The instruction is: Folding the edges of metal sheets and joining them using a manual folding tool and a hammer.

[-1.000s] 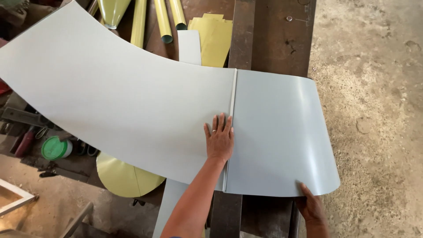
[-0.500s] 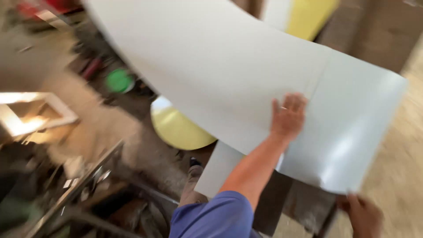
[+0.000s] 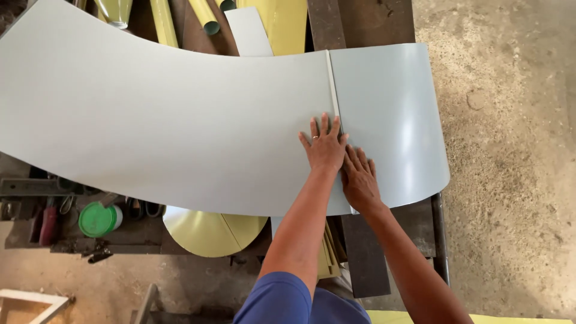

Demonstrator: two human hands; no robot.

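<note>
Left hand and right hand press flat, fingers open, gripping nothing, on the curved pale-grey metal sheet, beside its folded seam, which runs away from them.

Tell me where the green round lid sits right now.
In the head view the green round lid sits low on the left, just under the near edge of the curved grey sheet, left of the yellow cone.

Pale grey curved metal sheet lies flat across the worktop, raised seam near its right end, probably folded.
</note>
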